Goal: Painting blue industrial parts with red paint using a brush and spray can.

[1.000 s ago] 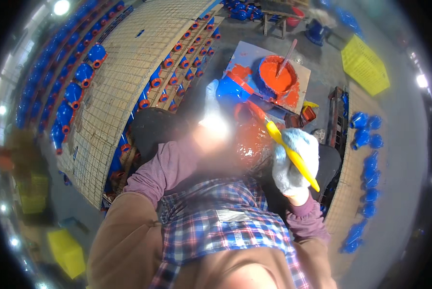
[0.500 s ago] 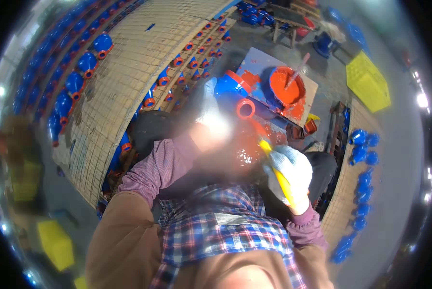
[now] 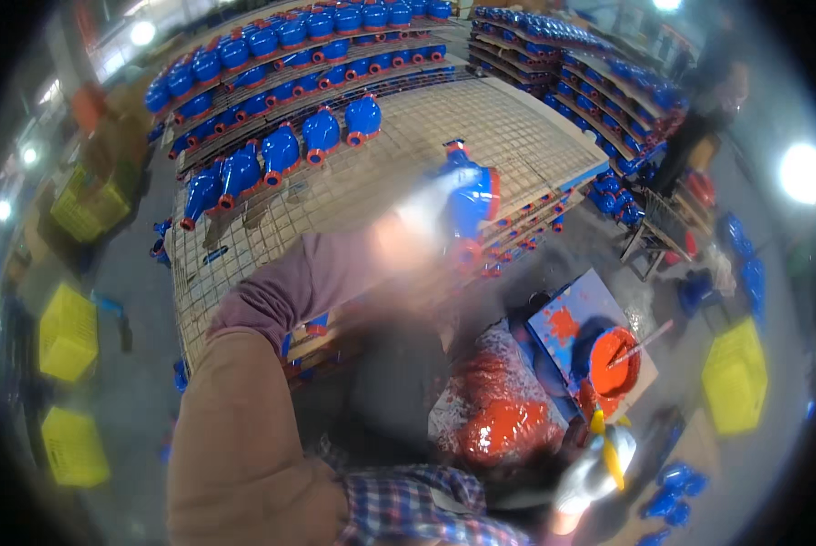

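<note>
My left hand, in a white glove, stretches out over a mesh-topped board and is closed on a blue metal casting with red rims, which looks like a valve body. Motion blurs the fingers. At lower right my right hand, also gloved, grips a paintbrush by its yellow handle. The brush's red bristle end points up, close to the near side of a bucket of red paint. A stick leans in that bucket.
Several finished blue castings stand along the left of the mesh-topped board. Loaded racks rise behind. A paint-smeared sheet drapes before me. The bucket stands on a splashed panel. Yellow crates sit on the floor.
My left hand has carried the casting from above the paint-smeared sheet over to the mesh-topped board. The view has swung left, and the brush hand now appears lower right, nearer the bucket.
</note>
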Demonstrator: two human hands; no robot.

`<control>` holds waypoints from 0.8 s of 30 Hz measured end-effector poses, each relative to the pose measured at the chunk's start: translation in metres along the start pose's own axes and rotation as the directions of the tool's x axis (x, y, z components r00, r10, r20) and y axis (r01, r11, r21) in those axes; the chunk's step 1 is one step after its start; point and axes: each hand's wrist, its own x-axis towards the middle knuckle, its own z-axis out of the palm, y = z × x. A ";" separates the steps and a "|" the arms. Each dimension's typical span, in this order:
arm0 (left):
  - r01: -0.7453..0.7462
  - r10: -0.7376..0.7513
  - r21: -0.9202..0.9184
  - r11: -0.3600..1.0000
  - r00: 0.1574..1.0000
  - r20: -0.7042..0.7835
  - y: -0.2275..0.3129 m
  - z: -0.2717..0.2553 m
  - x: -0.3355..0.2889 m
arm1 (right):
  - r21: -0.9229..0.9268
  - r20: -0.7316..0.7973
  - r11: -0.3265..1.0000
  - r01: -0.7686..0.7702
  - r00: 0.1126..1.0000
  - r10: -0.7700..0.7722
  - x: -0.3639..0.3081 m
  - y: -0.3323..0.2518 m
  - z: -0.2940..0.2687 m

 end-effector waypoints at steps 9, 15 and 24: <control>0.006 0.535 0.973 0.232 0.834 -0.133 0.098 -0.075 0.150 | 0.014 0.057 0.999 0.046 0.997 -0.047 0.014 0.023 0.060; 0.281 0.607 0.944 -0.174 0.786 -0.121 0.118 -0.088 0.230 | -0.103 0.226 0.986 0.134 0.968 -0.108 0.038 0.021 0.087; 0.425 0.565 0.787 -0.448 0.816 -0.119 0.133 -0.115 0.284 | -0.150 0.367 0.977 0.151 0.926 -0.087 0.063 0.022 0.094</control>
